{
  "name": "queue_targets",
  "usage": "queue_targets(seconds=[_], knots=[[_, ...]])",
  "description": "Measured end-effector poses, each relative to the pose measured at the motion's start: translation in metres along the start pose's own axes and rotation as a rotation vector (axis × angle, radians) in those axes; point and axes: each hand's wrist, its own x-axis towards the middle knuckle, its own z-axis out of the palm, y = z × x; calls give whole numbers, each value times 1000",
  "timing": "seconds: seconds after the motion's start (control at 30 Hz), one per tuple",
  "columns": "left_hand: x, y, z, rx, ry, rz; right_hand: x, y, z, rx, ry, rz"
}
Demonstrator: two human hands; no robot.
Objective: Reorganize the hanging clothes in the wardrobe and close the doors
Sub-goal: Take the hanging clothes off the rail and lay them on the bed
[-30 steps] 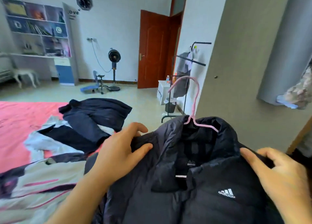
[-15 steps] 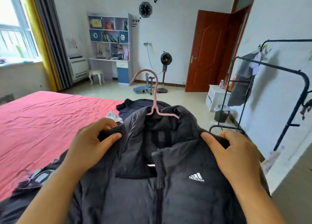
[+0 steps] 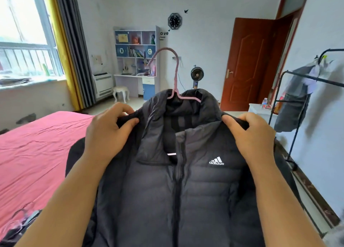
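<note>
My left hand (image 3: 109,131) pinching jacket (image 3: 178,181) at one shoulder, right hand (image 3: 255,135) pinching other. Jacket held up before me, beside bed (image 3: 37,153), on pink hanger (image 3: 176,79). I'd keep shoulders level, hook upright. Wardrobe out of view.

Two bare forearms, no sleeves, left grip (image 3: 109,131), right grip (image 3: 253,135)

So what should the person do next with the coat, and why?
Probably free one hand and take the pink hanger by its hook. Both the left hand and the right hand pinch the coat at its shoulders, and the hanger already sits inside the collar.
</note>
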Motion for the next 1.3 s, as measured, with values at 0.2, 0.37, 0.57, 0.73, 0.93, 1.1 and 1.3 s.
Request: queue_targets(seconds=[0.2, 0.37, 0.57, 0.73, 0.93, 1.1, 1.3], knots=[[54, -6, 78, -89, -60, 61, 49, 46, 17, 35, 1, 96], [107, -18, 162, -196, -182, 75, 90, 86, 36, -132, -33, 150], [157, -33, 236, -293, -279, 101, 136, 111, 55, -278, -102, 111], [180, -49, 289, -348, -354, 101, 175, 150, 83, -340, -122, 102], [194, -69, 367, -289, -392, 55, 225, 218, 131, -381, -184, 99], [203, -74, 444, -176, -357, -35, 278, 291, 181, -338, -262, 100], [244, -63, 533, -67, -353, -149, 364, 374, 231, -209, -318, 46]])
